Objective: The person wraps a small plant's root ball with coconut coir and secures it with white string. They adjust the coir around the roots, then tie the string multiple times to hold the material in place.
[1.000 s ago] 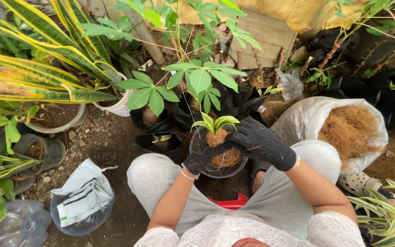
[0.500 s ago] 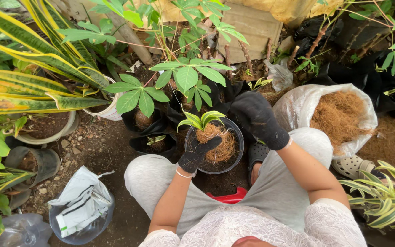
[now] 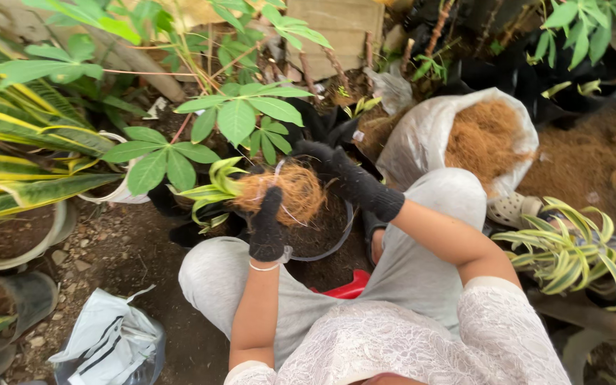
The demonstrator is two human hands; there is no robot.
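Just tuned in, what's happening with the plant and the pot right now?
A seated person in black gloves is handling a small yellow-green plant whose roots are wrapped in brown coconut fibre. The left hand grips the fibre ball from below, the right hand steadies it from the far side. The plant lies tipped sideways over a black pot of dark soil between the knees. An open sack of fibre sits alongside.

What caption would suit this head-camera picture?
Gloved left hand and right hand hold a small plant by its fibrous root ball over a black pot.
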